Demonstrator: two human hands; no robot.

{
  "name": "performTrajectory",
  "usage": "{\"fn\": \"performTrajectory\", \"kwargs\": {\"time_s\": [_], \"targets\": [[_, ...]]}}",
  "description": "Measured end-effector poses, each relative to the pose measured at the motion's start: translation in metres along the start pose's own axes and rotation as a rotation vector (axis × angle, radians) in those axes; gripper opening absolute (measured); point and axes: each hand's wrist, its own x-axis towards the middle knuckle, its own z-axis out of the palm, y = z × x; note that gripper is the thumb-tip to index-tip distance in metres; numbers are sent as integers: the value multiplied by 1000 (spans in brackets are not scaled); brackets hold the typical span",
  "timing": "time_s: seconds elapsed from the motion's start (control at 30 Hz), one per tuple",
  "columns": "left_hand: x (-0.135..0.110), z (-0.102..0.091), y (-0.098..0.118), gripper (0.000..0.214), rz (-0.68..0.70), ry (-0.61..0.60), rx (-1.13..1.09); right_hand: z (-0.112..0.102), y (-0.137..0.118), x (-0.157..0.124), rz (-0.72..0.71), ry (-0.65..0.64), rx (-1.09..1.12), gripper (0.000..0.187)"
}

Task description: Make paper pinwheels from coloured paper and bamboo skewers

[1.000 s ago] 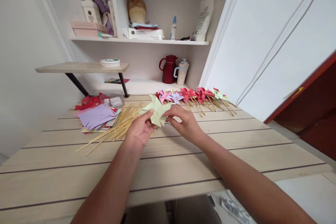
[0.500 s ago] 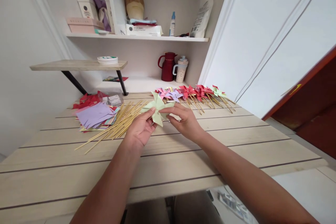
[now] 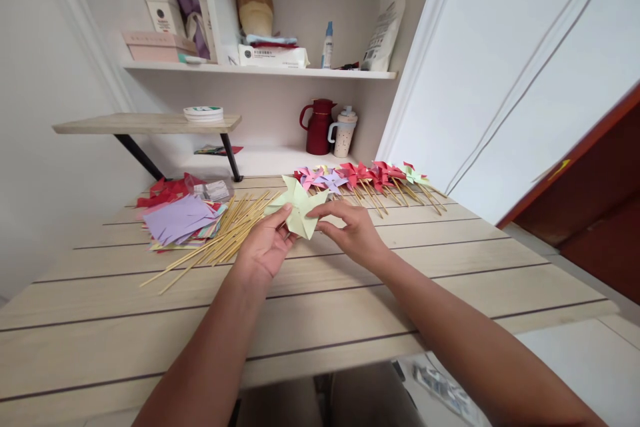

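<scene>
The pile of thin sticks (image 3: 227,240) lay aslant on the planked table (image 3: 350,327); the pale green pinwheel (image 3: 300,205) was just to the right of the far ends of those sticks, held up off the planks, its face turned towards the person; the left hand (image 3: 265,247) grasped it at the lower left, thumb laid over the front and fingers curled behind, partly hidden by the paper; the right hand (image 3: 353,233) was farther right of the sticks, index fingertip against the right side of the pinwheel and thumb just below; whether those two fingers pinched anything, I could not tell.

Just left of the sticks was a stack of coloured paper, with purple sheets (image 3: 177,219) fanned on top; behind and to the left of the sticks lay red paper pieces (image 3: 163,193), with a clear plastic packet (image 3: 215,190) beside them; to the right of the sticks and farther back lay a row of pinwheels on sticks (image 3: 357,175), red, pink, purple and green; well behind the sticks and to their right stood a dark red jug (image 3: 319,128), with a speckled cup (image 3: 345,133) close beside it; behind the sticks and to their left, a small raised shelf (image 3: 100,125) bore a round white stack (image 3: 203,115).
</scene>
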Motion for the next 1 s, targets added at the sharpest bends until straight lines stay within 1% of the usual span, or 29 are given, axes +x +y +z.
{"fn": "performTrajectory", "kwargs": {"time_s": [0.03,0.13,0.27,0.37,0.47,0.67,0.83,1.0], "targets": [[0,0,0,10,4,-4,6,0,0,1,11,19,7,7],[1,-1,-2,9,30,-37,38,-1,-1,2,47,52,41,11],[0,-2,-5,4,98,-116,111,1,-3,3,131,43,177,13],[0,-3,-8,12,146,-177,159,2,-4,3,232,52,292,15],[-1,-2,-10,19,177,-203,185,3,-4,3,313,87,346,19],[-3,-1,-11,24,189,-195,217,4,0,3,387,129,372,24],[-4,0,-12,31,199,-191,237,5,-1,3,413,169,368,27],[-1,-2,-15,41,206,-182,262,4,-4,4,426,171,327,34]]}}
